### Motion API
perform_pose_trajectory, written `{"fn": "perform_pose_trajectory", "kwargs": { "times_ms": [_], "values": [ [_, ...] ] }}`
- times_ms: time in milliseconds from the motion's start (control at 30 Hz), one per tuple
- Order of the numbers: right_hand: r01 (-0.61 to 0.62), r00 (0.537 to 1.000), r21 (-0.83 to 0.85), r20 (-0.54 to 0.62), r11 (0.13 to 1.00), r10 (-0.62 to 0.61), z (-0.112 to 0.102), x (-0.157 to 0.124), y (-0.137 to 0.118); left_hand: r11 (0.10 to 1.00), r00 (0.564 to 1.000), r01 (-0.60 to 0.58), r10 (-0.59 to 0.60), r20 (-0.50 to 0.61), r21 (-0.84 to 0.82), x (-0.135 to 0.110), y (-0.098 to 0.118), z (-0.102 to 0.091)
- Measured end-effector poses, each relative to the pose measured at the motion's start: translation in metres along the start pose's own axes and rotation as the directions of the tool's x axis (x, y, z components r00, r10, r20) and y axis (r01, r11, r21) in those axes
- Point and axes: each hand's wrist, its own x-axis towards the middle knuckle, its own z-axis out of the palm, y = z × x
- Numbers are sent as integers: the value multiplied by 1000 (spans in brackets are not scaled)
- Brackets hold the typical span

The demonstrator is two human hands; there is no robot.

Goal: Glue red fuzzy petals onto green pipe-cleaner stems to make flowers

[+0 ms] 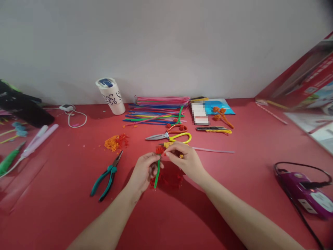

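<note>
My left hand [145, 169] is closed on a green pipe cleaner [157, 176], pinching it near the top between thumb and finger. A red fuzzy tuft [159, 150] sits at the upper end of that stem. Just to the right, my right hand [186, 160] is closed in a pinch beside the tuft, with a tiny red bit at its fingertips, too small to name. Red scraps [177, 180] lie on the table beneath both hands. Scissors [169, 136] with red and yellow handles rest just beyond the hands, and a yellow item there is partly hidden by my right hand.
Teal-handled pliers [110, 173] and orange clippings [111, 143] lie to the left. Behind are a white tumbler [111, 96], a pile of pipe cleaners [156, 111], a utility knife [212, 128] and an orange pipe-cleaner sprig [223, 116]. A purple power strip [304, 194] stands at right.
</note>
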Motion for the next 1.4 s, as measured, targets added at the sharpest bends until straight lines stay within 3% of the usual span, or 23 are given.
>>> {"fn": "perform_pose_trajectory", "kwargs": {
  "times_ms": [433, 833, 1000, 1233, 1400],
  "values": [
    [0, 1000, -11, -8, 1000, 0, 2, -2, 5, 992, 991, 110, -105, 77, -62, -4, -2, 3],
    [177, 983, -197, -15, 964, -184, -2, -5, 3, 999, 995, 52, -52, 80, 3, -8, 0, 5],
    [259, 963, -310, 11, 915, -269, -5, -7, 3, 999, 997, 29, -32, 70, 45, -8, 0, 5],
    [396, 908, -509, 94, 764, -409, -8, -8, 1, 997, 998, 12, -17, 60, 79, -9, 0, 5],
    [408, 904, -486, 101, 772, -415, -8, -8, -1, 997, 997, 26, -30, 66, 73, -9, 1, 4]
  ]
}}
